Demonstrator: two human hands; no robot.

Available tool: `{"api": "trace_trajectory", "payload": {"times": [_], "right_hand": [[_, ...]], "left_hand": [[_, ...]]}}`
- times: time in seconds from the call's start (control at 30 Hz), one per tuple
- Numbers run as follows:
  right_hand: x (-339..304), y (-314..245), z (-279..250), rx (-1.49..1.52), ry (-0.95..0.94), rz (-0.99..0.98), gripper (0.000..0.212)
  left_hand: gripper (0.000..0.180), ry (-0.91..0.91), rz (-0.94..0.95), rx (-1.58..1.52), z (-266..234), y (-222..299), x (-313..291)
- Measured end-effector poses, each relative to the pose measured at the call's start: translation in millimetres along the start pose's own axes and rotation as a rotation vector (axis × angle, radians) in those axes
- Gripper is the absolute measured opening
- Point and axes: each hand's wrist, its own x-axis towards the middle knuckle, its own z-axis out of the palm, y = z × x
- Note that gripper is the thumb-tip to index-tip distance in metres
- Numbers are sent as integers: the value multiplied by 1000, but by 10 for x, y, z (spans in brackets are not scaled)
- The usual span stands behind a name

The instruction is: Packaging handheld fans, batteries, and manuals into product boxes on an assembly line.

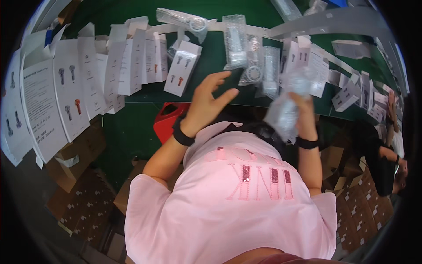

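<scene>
The person at the green table point(213, 55) has a bubble-wrapped packet point(281, 115) up off the tabletop, in front of the body at the near edge. The right hand point(304, 110) is closed around the packet's right side, with the plastic spilling past the fingers. The left hand point(209, 103) holds nothing: its thumb and fingers are spread well apart, pointing toward the packets ahead.

Just beyond the left hand, a white box point(181, 70) with earphones pictured on its front lies tilted on the table. Farther to that hand's left, a long row of white cartons point(68, 83) stands upright, some with flaps raised. Between the two hands and a little beyond them lie three more wrapped packets point(235, 42), side by side; another wrapped piece point(187, 20) lies farther off.

More white boxes point(347, 96) sit to the right hand's right, near a co-worker in dark clothes point(379, 154). Below the left hand is a red stool point(163, 122), and brown cardboard boxes point(83, 211) stand lower on both sides.
</scene>
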Motion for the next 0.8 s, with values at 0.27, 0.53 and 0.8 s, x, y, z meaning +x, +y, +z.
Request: {"api": "trace_trajectory", "payload": {"times": [0.27, 0.53, 0.8], "right_hand": [[139, -534, -257, 245, -220, -90, 71], [245, -463, -20, 261, -387, -142, 73], [6, -1123, -298, 262, -159, -242, 71]], "left_hand": [[76, 367, -9, 764, -721, -549, 253], [81, 356, -124, 743, -572, -865, 493], [89, 21, 374, -1, -587, 261, -339]]}}
